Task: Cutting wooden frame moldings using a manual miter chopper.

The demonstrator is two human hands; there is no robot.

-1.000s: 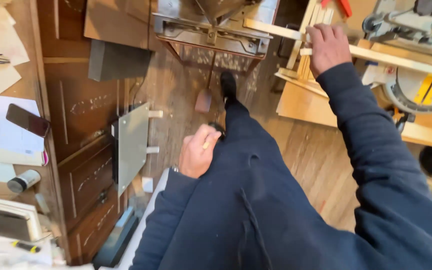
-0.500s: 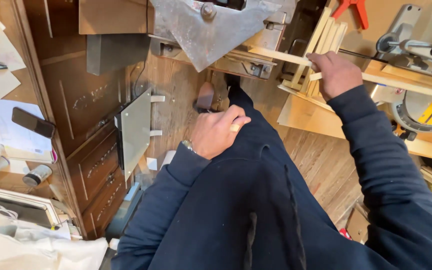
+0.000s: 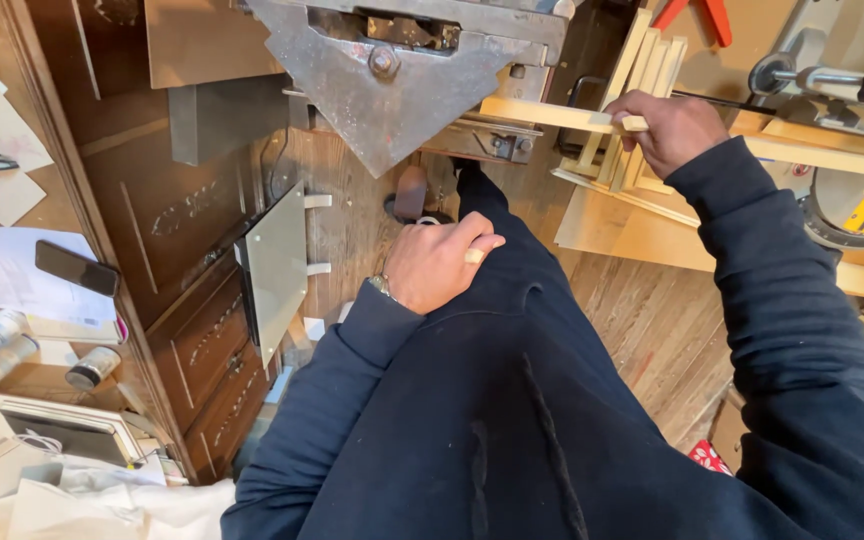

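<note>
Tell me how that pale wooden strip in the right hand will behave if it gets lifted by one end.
The pale wooden strip looks straight and thin, so probably stiff yet light. Its length suggests slight flex or snapping if levered. Square edges mean it likely won't roll; the right hand grips it near one end.

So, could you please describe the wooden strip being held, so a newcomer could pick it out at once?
Start at the grey metal machine at the top. Just to its right, the right hand holds a pale wooden strip. Unlike the upright bundle of strips beside it, this one lies level, pointing towards the machine.
</note>
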